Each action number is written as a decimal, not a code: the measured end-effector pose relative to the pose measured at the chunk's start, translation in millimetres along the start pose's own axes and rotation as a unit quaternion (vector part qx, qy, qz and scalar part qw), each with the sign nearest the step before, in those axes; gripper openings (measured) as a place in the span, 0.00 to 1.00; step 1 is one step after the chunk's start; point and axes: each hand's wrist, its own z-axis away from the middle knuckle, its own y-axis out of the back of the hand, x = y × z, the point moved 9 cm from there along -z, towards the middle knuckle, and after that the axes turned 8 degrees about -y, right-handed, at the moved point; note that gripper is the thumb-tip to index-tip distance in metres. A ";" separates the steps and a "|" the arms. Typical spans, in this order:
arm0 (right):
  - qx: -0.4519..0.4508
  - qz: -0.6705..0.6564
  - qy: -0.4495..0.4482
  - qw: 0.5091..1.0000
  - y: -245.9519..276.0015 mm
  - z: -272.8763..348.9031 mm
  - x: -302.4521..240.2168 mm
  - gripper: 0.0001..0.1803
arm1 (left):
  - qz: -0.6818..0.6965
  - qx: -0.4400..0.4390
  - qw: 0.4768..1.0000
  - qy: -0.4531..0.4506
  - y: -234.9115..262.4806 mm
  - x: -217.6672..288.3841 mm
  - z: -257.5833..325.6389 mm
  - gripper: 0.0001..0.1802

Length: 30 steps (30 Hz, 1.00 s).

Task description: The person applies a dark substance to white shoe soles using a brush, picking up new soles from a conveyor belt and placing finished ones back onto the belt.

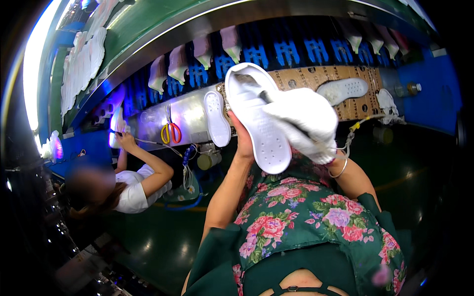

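My left hand (pixel 242 138) grips a white shoe sole (pixel 271 140) from beneath, thumb along its left edge. The sole is tilted, with its hollow inner side facing up and small holes in its lower half. My right hand (pixel 306 121) wears a loose white glove and is closed on what looks like a brush (pixel 265 95); only its dark, blurred end shows, over the sole's upper part. Behind my hands, another white sole (pixel 217 118) lies on the metal bench. A third sole (pixel 343 91) rests on brown cardboard to the right.
Scissors (pixel 171 132) with red and yellow handles lie on the bench (pixel 190 111). Pale pink pieces (pixel 202 51) stand along blue racks (pixel 316 49) behind. A crumpled white cloth-like item (pixel 388 102) is at right. A co-worker (pixel 140 185) works on the left.
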 end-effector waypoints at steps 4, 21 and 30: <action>-0.069 -0.073 0.042 0.994 -15.1 12.2 -16.0 0.17 | 0.074 -0.061 0.995 0.002 -4.7 11.6 -7.9 0.57; -0.077 -0.102 0.018 0.992 -38.9 45.6 -17.0 0.19 | 0.181 -0.327 0.921 0.109 -29.5 26.0 -20.9 0.62; -0.103 -0.175 0.006 0.979 -47.8 49.0 -24.5 0.17 | 0.120 -0.248 0.960 0.053 -16.2 46.9 -47.1 0.66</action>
